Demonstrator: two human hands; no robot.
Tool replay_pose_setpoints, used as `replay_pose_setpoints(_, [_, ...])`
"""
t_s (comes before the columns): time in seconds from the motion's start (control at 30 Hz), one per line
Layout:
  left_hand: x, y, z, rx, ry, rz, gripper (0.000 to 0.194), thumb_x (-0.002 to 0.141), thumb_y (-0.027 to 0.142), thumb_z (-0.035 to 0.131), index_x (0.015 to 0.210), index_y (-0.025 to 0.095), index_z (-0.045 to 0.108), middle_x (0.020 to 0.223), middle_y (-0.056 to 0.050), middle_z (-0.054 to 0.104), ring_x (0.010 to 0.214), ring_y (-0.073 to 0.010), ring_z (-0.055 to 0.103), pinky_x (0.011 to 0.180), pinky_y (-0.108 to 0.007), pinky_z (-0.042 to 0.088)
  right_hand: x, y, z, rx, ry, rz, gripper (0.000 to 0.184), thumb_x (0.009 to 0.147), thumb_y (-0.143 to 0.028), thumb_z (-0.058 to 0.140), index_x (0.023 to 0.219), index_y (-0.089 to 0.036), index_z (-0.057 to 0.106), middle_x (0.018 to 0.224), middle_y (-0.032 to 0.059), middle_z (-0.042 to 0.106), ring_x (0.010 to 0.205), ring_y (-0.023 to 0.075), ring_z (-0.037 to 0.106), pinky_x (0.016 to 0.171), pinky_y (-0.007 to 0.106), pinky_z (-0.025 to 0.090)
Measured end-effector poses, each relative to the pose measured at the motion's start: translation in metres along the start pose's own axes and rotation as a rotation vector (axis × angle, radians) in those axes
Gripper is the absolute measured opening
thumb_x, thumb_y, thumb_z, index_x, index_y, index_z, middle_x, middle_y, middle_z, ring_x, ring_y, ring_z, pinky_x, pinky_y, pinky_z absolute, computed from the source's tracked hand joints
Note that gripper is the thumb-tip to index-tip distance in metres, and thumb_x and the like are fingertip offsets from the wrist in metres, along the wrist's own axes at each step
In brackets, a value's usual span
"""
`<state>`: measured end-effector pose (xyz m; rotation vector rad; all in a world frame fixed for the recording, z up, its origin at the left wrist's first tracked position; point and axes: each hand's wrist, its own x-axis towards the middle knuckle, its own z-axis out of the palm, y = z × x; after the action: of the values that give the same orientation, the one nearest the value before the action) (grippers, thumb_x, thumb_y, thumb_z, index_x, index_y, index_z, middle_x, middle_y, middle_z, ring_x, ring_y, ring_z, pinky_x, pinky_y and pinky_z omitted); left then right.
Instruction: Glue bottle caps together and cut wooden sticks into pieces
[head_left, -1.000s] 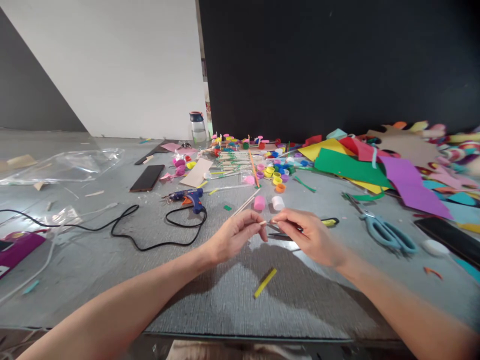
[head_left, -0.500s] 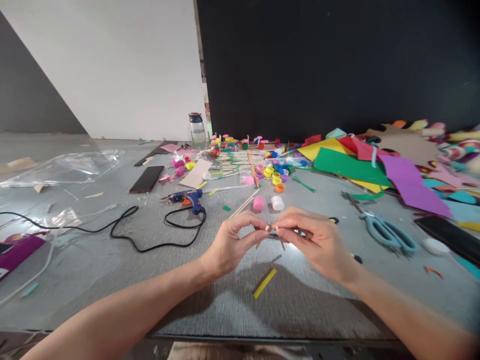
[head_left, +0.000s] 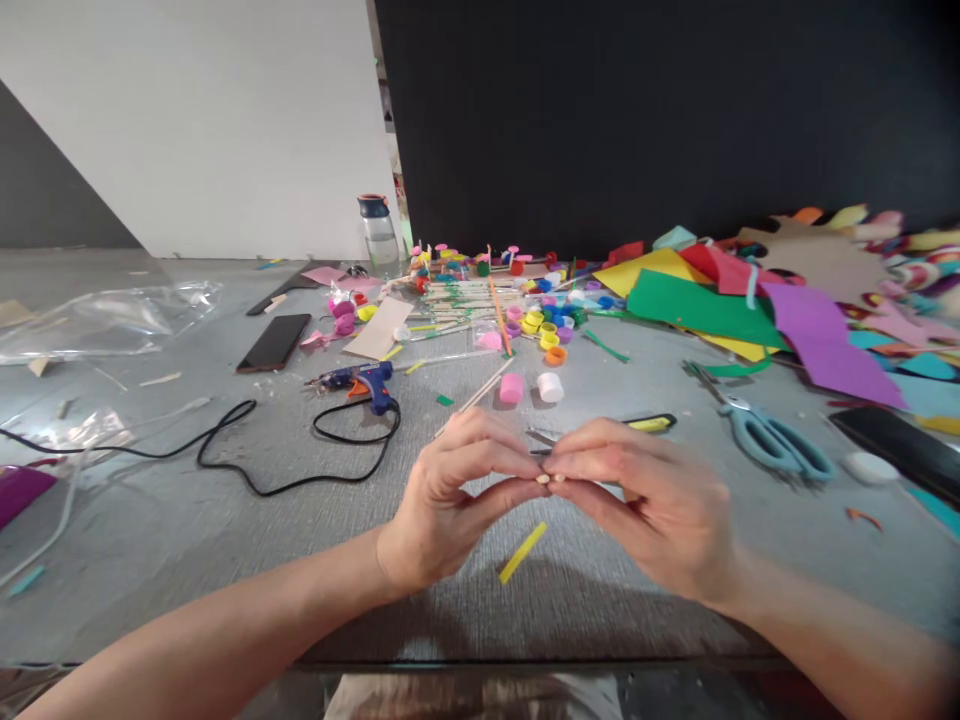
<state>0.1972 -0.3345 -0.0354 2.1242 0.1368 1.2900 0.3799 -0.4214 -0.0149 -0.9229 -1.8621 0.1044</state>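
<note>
My left hand (head_left: 450, 490) and my right hand (head_left: 652, 500) meet above the grey table (head_left: 225, 520), fingertips pinched together. Between them sit two small pale stub ends (head_left: 550, 479), like the ends of thin wooden sticks; each hand pinches one. A yellow strip (head_left: 523, 551) lies on the table just below the hands. Behind the hands lie a pink cap (head_left: 511, 388), a white cap (head_left: 550, 387) and a black-and-yellow tool (head_left: 645, 424).
A blue glue gun (head_left: 360, 380) with black cable (head_left: 247, 470) lies to the left, a phone (head_left: 274, 342) beyond it. Blue scissors (head_left: 772, 440) and coloured paper sheets (head_left: 705, 320) are at right. Several coloured caps (head_left: 544, 330) and sticks (head_left: 457, 300) crowd the back; a bottle (head_left: 379, 235) stands there.
Both hands have drawn nearer to me and lifted off the table, their fingertips staying pinched together. The camera has tilted slightly, shifting the scene up.
</note>
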Motion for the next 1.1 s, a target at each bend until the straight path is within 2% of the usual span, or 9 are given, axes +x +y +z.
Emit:
replay_pose_setpoints(0.13, [0.001, 0.002, -0.002, 0.057, -0.006, 0.046, 0.007, 0.087, 0.018, 0.074, 0.091, 0.021, 0.069, 0.087, -0.002, 0.071, 0.084, -0.0161, 0.065, 0.080, -0.035, 0.051, -0.002, -0.002, -0.001, -0.030, -0.020, -0.006, 0.018, 0.093, -0.010, 0.063, 0.104, -0.023, 0.068, 0.093, 0.0045, 0.072, 0.080, 0.0156, 0.070, 0.066, 0.027, 0.059])
replay_pose_setpoints(0.4, [0.002, 0.004, -0.006, 0.197, -0.020, 0.121, 0.010, 0.088, 0.019, 0.074, 0.093, 0.022, 0.066, 0.086, 0.000, 0.071, 0.082, -0.0166, 0.064, 0.080, -0.036, 0.050, -0.004, -0.002, 0.000, -0.089, -0.028, -0.054, 0.018, 0.093, -0.007, 0.062, 0.104, -0.020, 0.067, 0.094, 0.0065, 0.072, 0.079, 0.0145, 0.069, 0.065, 0.026, 0.058])
replay_pose_setpoints(0.63, [-0.001, -0.004, -0.006, 0.304, -0.030, 0.187, 0.010, 0.089, 0.015, 0.070, 0.096, 0.020, 0.065, 0.090, -0.003, 0.070, 0.089, -0.0183, 0.067, 0.082, -0.037, 0.053, -0.002, -0.003, 0.005, -0.084, -0.040, -0.047, 0.014, 0.095, -0.009, 0.061, 0.104, -0.018, 0.068, 0.095, 0.0072, 0.073, 0.085, 0.0155, 0.071, 0.073, 0.027, 0.058])
replay_pose_setpoints(0.73, [-0.003, -0.011, -0.007, 0.257, -0.030, 0.132, 0.014, 0.090, 0.012, 0.068, 0.102, 0.020, 0.066, 0.100, -0.006, 0.073, 0.095, -0.0179, 0.069, 0.086, -0.036, 0.056, 0.005, 0.008, -0.010, -0.128, -0.039, 0.022, 0.014, 0.099, -0.015, 0.057, 0.103, -0.020, 0.069, 0.095, 0.0063, 0.075, 0.086, 0.0163, 0.071, 0.076, 0.029, 0.058])
replay_pose_setpoints(0.8, [-0.003, -0.017, -0.008, 0.189, -0.032, 0.066, 0.015, 0.092, 0.011, 0.065, 0.104, 0.021, 0.067, 0.104, -0.006, 0.075, 0.097, -0.0161, 0.071, 0.089, -0.034, 0.057, 0.006, 0.026, -0.030, -0.244, -0.021, 0.167, 0.015, 0.100, -0.023, 0.055, 0.099, -0.022, 0.070, 0.093, 0.0049, 0.076, 0.084, 0.0175, 0.071, 0.074, 0.030, 0.057])
replay_pose_setpoints(0.87, [-0.004, -0.021, -0.010, 0.127, -0.030, 0.002, 0.012, 0.093, 0.012, 0.064, 0.101, 0.020, 0.068, 0.098, -0.004, 0.077, 0.092, -0.0143, 0.073, 0.086, -0.030, 0.057, 0.002, 0.049, -0.054, -0.441, -0.138, 0.371, 0.019, 0.098, -0.036, 0.059, 0.101, -0.022, 0.071, 0.100, 0.0061, 0.076, 0.087, 0.0223, 0.072, 0.075, 0.037, 0.057])
replay_pose_setpoints(0.93, [-0.004, -0.026, -0.012, 0.076, -0.020, -0.094, 0.007, 0.092, 0.014, 0.066, 0.096, 0.019, 0.069, 0.087, -0.002, 0.077, 0.083, -0.0134, 0.073, 0.080, -0.028, 0.057, -0.008, 0.071, -0.074, -0.609, -0.371, 0.511, 0.036, 0.087, -0.050, 0.069, 0.111, -0.023, 0.071, 0.115, 0.0097, 0.073, 0.105, 0.0318, 0.069, 0.086, 0.048, 0.055])
replay_pose_setpoints(1.03, [-0.003, -0.031, -0.012, -0.104, 0.069, -0.339, 0.004, 0.091, 0.021, 0.067, 0.089, 0.019, 0.069, 0.073, 0.001, 0.072, 0.069, -0.0121, 0.068, 0.070, -0.026, 0.054, -0.022, 0.089, -0.090, -0.606, -0.676, 0.672, 0.062, 0.073, -0.055, 0.077, 0.123, -0.021, 0.066, 0.124, 0.0138, 0.069, 0.114, 0.0372, 0.065, 0.092, 0.052, 0.051])
replay_pose_setpoints(1.1, [0.000, -0.033, -0.012, -0.263, 0.138, -0.493, 0.009, 0.091, 0.026, 0.066, 0.089, 0.018, 0.068, 0.069, 0.002, 0.066, 0.059, -0.0099, 0.061, 0.061, -0.023, 0.050, -0.027, 0.092, -0.090, -0.579, -0.757, 0.724, 0.064, 0.072, -0.053, 0.076, 0.126, -0.020, 0.062, 0.124, 0.0142, 0.068, 0.112, 0.0364, 0.064, 0.092, 0.051, 0.051])
